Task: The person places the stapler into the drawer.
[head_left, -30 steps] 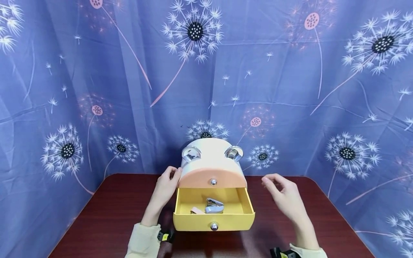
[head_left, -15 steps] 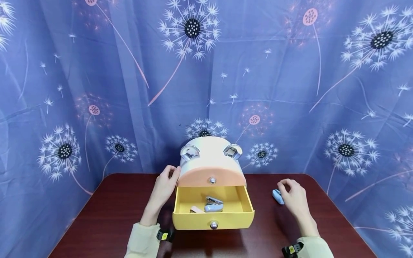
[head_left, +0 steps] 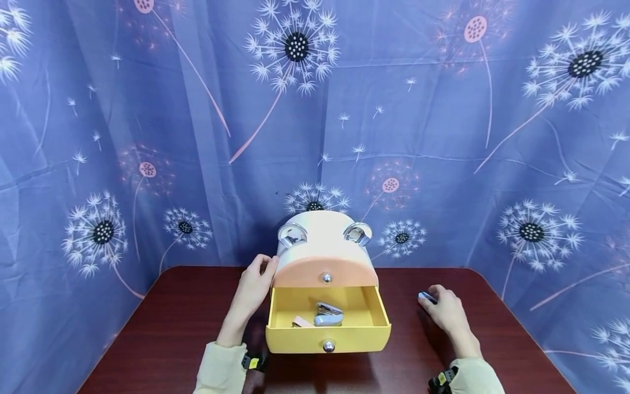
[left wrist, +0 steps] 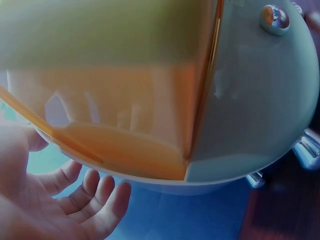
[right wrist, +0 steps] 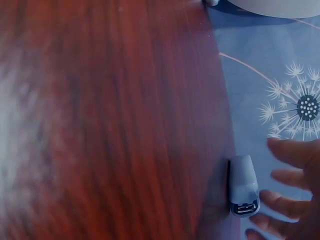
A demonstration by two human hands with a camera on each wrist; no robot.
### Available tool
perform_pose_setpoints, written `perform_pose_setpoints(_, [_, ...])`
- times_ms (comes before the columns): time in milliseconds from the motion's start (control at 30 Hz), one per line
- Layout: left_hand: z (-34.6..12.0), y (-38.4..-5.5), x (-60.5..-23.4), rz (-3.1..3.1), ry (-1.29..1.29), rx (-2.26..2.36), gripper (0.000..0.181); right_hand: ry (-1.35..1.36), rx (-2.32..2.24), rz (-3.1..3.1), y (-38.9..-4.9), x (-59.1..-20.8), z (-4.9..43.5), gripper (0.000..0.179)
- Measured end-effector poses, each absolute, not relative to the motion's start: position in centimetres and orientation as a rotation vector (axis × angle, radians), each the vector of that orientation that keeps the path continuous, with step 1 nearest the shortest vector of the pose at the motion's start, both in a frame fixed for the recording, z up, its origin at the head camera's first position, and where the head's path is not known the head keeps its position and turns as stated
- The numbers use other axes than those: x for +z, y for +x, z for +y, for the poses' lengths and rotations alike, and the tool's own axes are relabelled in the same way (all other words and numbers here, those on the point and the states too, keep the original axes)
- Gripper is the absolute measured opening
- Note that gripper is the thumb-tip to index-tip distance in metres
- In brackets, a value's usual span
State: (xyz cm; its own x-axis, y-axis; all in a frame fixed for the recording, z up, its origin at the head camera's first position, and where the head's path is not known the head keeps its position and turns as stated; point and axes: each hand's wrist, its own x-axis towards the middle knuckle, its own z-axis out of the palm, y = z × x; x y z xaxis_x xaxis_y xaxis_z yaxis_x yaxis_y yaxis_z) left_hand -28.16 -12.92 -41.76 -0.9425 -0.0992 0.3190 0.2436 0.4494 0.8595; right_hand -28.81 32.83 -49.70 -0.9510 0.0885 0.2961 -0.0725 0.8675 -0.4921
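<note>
A drawer box [head_left: 322,241] with a white top and peach upper front stands at the middle of the table. Its yellow lower drawer [head_left: 327,340] is pulled out, holding a light blue stapler [head_left: 328,319] and a small pink piece [head_left: 302,322]. My left hand [head_left: 253,287] rests against the box's left side; its fingers [left wrist: 102,197] are loosely bent in the left wrist view. Right of the box, my right hand [head_left: 445,312] is at another blue stapler [head_left: 427,297]. In the right wrist view the fingers are spread, fingertips right beside this stapler [right wrist: 243,180], which the head view shows partly covered.
A dark red wooden table [head_left: 167,328] carries everything. Behind it hangs a blue curtain [head_left: 315,137] printed with dandelions. Two shiny silver rounds [head_left: 292,235] stick out from the box top, and silver knobs [head_left: 328,346] sit on the drawer fronts.
My right hand has moved right, away from the box, then come forward over the blue stapler on the table. The left hand and the box have stayed in place.
</note>
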Motion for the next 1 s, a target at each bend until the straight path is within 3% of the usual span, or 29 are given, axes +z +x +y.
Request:
perform_pose_setpoints(233, [-12.8, -28.2, -41.8, -2.38, -0.133, -1.495, 0.037, -0.245, 0.708, -2.946, -28.4, -49.1, 33.0, 0.063])
perform_pose_setpoints(467, [-12.9, -28.1, -41.7, -2.382, -0.131, -1.495, 0.036, -0.38, 0.706, -2.981, -28.0, -49.0, 33.2, 0.062])
perform_pose_setpoints(767, [-12.9, -28.1, -41.7, -2.372, -0.142, -1.487, 0.038, -0.429, 0.739, -2.957, -27.9, -49.1, 33.5, 0.047])
perform_pose_setpoints(1000, [-12.9, -28.1, -41.9, -2.374, -0.134, -1.488, 0.039, -0.42, 0.744, -2.914, -27.5, -48.6, 33.2, 0.047])
